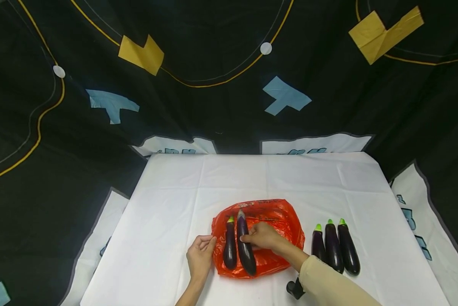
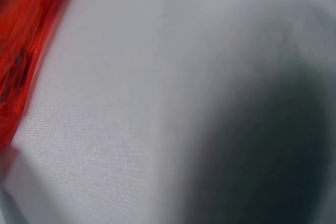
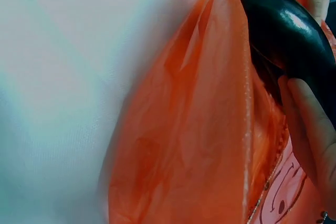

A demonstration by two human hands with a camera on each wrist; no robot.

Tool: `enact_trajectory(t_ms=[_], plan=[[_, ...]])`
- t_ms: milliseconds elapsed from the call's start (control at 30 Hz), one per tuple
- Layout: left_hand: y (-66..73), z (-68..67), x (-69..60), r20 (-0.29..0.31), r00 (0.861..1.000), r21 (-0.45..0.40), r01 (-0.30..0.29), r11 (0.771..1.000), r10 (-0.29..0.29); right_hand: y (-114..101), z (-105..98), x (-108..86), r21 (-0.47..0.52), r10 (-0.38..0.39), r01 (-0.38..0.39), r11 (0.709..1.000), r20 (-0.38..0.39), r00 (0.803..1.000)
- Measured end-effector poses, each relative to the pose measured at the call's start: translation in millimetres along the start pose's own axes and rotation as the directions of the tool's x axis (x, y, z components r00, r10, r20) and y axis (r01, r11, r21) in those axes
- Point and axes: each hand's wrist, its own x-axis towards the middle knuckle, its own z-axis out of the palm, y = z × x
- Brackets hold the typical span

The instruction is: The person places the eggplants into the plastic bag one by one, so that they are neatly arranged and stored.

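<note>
A red plastic bag [image 1: 271, 263] lies spread on the white table, with two dark eggplants on it. My right hand [image 1: 265, 236] grips the longer eggplant [image 1: 246, 255] around its middle; in the right wrist view the fingers lie along the glossy eggplant [image 3: 289, 30]. Left of it rests the shorter eggplant [image 1: 230, 246], green stem end away from me. My left hand [image 1: 201, 257] pinches the left edge of the bag. The left wrist view catches only part of the red bag [image 2: 21, 51] and a dark blur, so the fingers are hidden there.
Right of the bag, three eggplants [image 1: 331, 246] lie side by side, green ends pointing away. A dark object [image 1: 295, 289], partly hidden by the right sleeve, is near the front. The white-covered table [image 1: 229, 174] meets a black patterned cloth [image 1: 213, 114] behind.
</note>
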Motion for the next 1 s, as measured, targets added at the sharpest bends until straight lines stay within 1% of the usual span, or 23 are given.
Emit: enact_trajectory(t_ms=[200,267,400,533,800,1000], plan=[[1.7,-0.2,-0.5,0.003,1.0,-0.008,0.013,1.0,-0.013,2,6,6.2,-0.01,0.025,-0.025,1.0,-0.028,0.999],[1.8,-0.2,-0.6,0.005,1.0,-0.007,0.012,1.0,-0.012,2,8,7.3,-0.025,0.022,-0.023,0.999,-0.037,0.999],[1.2,-0.2,0.0,0.008,1.0,-0.007,0.004,1.0,-0.004,2,13,7.9,-0.086,0.011,-0.015,0.996,-0.046,0.999],[0.1,-0.1,0.2,0.012,1.0,-0.011,-0.001,1.0,0.001,3,18,7.7,-0.118,0.014,-0.018,0.993,-0.04,0.999],[-0.2,-0.4,0.3,0.018,1.0,-0.018,-0.02,1.0,0.021,3,20,12.6,-0.107,0.052,-0.059,0.992,-0.066,0.996],[-0.7,-0.6,0.4,0.018,1.0,-0.013,-0.008,1.0,0.009,2,20,17.4,-0.131,0.089,-0.097,0.987,-0.07,0.994]])
